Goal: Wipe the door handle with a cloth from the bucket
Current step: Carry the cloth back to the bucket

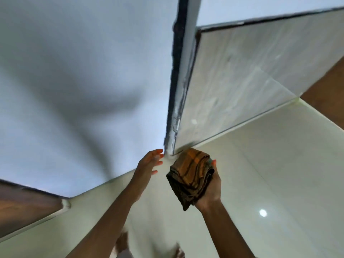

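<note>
My right hand grips a folded orange-and-dark checked cloth in front of me, low in the view. To its left, my left hand is held out with fingers spread and holds nothing. Both hands are near the foot of a white wall corner with a dark vertical strip. No door handle and no bucket are in view. The frame is blurred by movement.
A white wall fills the left and a pale tiled wall the right. The floor is glossy cream tile with a light reflection. Brown wood surfaces show at the left edge and right edge. My feet show at the bottom.
</note>
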